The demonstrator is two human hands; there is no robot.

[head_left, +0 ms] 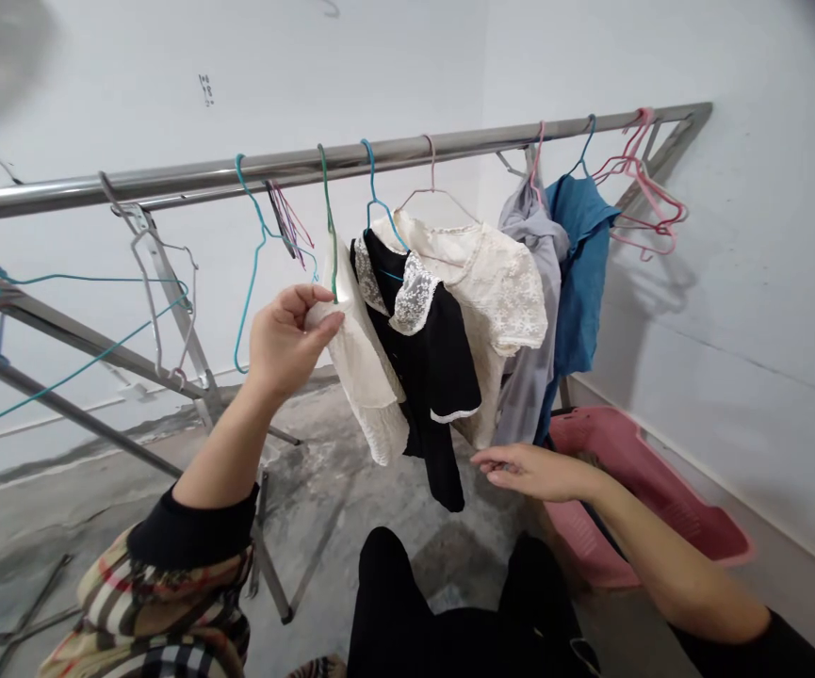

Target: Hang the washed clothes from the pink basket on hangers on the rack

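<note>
My left hand (pixel 292 341) pinches the shoulder of a cream garment (pixel 368 377), close to the green hanger (pixel 329 226) it hangs on. Right beside it is a black top (pixel 417 367) with a white lace collar, on a blue hanger (pixel 373 184). Behind that hangs a cream lace blouse (pixel 502 292) on a pale pink hanger (pixel 432 179). My right hand (pixel 530 471) is low, near the hems of the black top and the blouse. Its fingers are stretched out, and I see nothing held in them.
A metal rail (pixel 449 146) runs across the view. A grey garment (pixel 530 282) and a blue garment (pixel 580 273) hang farther right, then several pink hangers (pixel 651 188). A pink basket (pixel 704 527) stands on the floor by the wall. Bare hangers (pixel 255 264) hang left.
</note>
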